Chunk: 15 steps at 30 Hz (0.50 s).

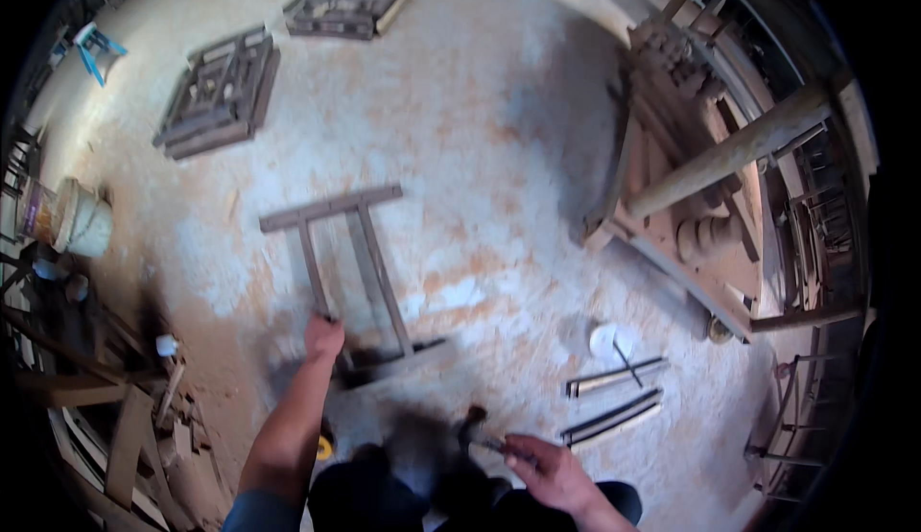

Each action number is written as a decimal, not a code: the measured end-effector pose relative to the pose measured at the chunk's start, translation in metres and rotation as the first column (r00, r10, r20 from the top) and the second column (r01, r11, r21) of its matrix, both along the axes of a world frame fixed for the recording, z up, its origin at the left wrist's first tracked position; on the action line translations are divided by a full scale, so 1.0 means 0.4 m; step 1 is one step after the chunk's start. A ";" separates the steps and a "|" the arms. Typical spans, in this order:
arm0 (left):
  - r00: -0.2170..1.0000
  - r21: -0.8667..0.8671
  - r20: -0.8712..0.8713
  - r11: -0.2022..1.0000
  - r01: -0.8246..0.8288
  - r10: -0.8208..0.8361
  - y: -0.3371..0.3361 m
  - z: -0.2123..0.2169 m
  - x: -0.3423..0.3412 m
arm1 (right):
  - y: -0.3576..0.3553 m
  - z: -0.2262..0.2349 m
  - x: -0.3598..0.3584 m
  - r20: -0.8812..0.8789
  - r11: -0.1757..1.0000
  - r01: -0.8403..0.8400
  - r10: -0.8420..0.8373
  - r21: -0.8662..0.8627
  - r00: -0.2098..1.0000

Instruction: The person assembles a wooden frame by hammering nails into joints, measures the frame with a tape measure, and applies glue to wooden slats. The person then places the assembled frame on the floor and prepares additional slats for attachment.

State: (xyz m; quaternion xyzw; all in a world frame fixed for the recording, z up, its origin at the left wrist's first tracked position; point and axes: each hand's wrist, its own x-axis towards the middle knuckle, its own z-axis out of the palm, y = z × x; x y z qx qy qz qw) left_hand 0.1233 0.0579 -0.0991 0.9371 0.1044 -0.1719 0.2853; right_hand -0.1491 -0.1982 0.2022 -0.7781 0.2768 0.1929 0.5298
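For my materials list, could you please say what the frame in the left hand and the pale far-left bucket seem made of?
Frame: probably wood, matt brown; its bars are straight and squared, though blur hides grain.
Bucket: likely plastic, dull; its smooth, rounded wall suggests it.

A blue-legged stool (87, 39) stands far left. Nearer on the left is a white bucket (89, 227), with wooden boards (129, 444) heaped near left. At right, a wooden rack (734, 156) bears brown wooden pieces (660, 139).
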 end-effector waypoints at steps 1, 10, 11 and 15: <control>0.997 -0.033 -0.007 0.996 -0.078 0.077 0.067 -0.073 0.023 | 0.003 0.011 -0.009 0.124 0.998 -0.034 0.027 0.053 0.992; 0.910 -0.050 -0.230 0.930 -0.364 0.344 -0.049 0.436 0.047 | 0.026 -0.084 -0.134 -0.020 0.985 0.113 -0.111 0.128 0.994; 0.903 -0.073 -0.244 0.921 -0.382 0.355 -0.070 0.498 0.032 | 0.032 -0.086 -0.162 -0.018 0.990 0.102 -0.101 0.100 0.995; 0.890 -0.164 -0.243 0.888 -0.430 0.386 -0.037 0.693 0.023 | 0.070 0.033 -0.237 0.014 1.000 -0.014 0.014 -0.007 1.000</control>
